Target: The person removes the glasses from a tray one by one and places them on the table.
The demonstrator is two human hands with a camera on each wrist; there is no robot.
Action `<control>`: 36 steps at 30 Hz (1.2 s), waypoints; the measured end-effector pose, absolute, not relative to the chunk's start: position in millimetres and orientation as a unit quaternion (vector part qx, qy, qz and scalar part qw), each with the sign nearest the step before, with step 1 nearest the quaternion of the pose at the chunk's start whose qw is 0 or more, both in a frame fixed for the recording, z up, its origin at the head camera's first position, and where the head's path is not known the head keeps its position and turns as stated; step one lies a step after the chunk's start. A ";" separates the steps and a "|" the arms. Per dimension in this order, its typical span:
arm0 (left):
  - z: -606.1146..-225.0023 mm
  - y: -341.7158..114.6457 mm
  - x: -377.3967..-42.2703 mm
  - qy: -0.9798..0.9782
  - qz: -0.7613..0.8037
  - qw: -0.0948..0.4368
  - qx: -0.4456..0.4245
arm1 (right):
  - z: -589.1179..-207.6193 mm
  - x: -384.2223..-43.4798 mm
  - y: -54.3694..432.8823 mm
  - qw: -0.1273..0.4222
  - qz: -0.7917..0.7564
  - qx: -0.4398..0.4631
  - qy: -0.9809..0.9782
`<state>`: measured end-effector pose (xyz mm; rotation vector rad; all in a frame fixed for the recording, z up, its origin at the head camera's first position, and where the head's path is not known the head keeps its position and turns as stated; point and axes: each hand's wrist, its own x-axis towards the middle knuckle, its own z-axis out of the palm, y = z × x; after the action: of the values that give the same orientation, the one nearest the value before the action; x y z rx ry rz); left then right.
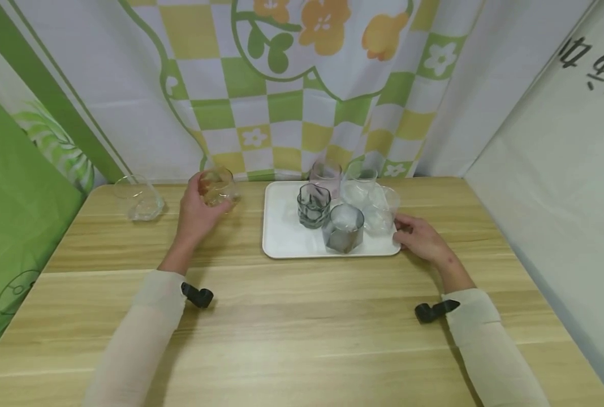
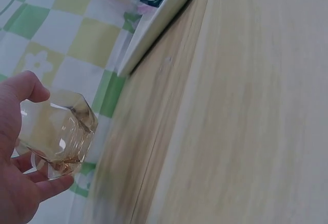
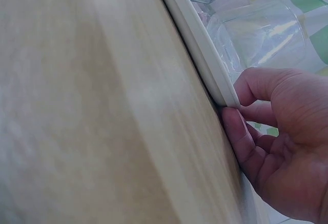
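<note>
My left hand [image 1: 198, 208] grips an amber faceted glass [image 1: 216, 188] just above the wooden table [image 1: 302, 316], left of the white tray [image 1: 281, 240]. The left wrist view shows that amber glass [image 2: 59, 134] tilted, with my left hand [image 2: 18, 183] wrapped round it and the tray's rim [image 2: 154, 34] beyond. My right hand [image 1: 415, 233] pinches the tray's front right corner; in the right wrist view my right hand [image 3: 256, 131] has its thumb against the rim [image 3: 205, 60] and its fingers curled over it. On the tray stand several glasses, among them a dark wavy one [image 1: 313, 205] and a grey one [image 1: 344, 227].
A clear glass [image 1: 138, 199] stands alone at the table's far left. A checked flower curtain [image 1: 292, 96] hangs right behind the table, and a white panel [image 1: 551, 186] closes off the right side. The table's near half is bare wood.
</note>
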<state>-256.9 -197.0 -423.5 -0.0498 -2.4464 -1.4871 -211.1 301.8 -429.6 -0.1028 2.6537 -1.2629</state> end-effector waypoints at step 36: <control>-421.3 -260.6 -251.5 -0.845 -0.511 0.136 0.074 | -429.4 -210.4 300.0 0.105 -0.425 -0.028 0.899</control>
<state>-251.5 -260.6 -421.3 0.2152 -2.4471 -1.4807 -210.4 300.0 -429.4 -0.0823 2.6483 -1.2518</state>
